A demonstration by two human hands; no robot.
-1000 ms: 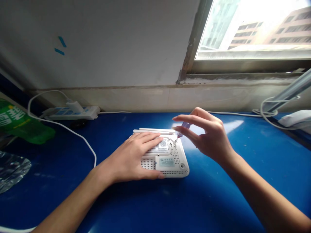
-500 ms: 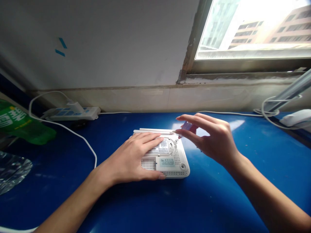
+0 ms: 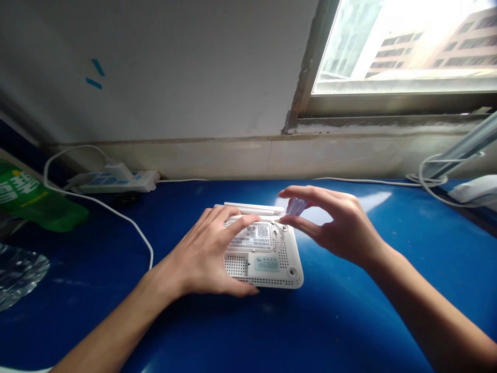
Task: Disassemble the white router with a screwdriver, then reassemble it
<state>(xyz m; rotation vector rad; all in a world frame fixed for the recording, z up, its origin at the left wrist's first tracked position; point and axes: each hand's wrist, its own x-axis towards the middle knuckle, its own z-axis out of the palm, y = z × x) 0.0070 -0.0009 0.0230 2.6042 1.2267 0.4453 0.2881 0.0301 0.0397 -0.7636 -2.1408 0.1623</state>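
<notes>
A white router-like box (image 3: 267,261) lies on the blue table with its labelled, perforated underside up and its white antennas (image 3: 254,208) along the far edge. My left hand (image 3: 205,254) grips the box's left part, thumb at the near edge and fingers over the top and far side. My right hand (image 3: 330,217) pinches a small translucent purple object (image 3: 296,206) between thumb and fingers, just above the far right corner of the box, near a round screw recess (image 3: 284,228). The tip of the object is hidden by the fingers.
A power strip (image 3: 145,181) with a plugged white cable (image 3: 134,223) sits at the back left. Green bottle (image 3: 58,210) and clear plastic bottle (image 3: 23,274) lie far left. A metal pole (image 3: 462,150) with coiled cable and a white object (image 3: 476,191) stand at right.
The fingers of my left hand have shifted slightly left and spread more, uncovering more of the label. My right hand has tilted the purple object, and the antennas show more fully.
</notes>
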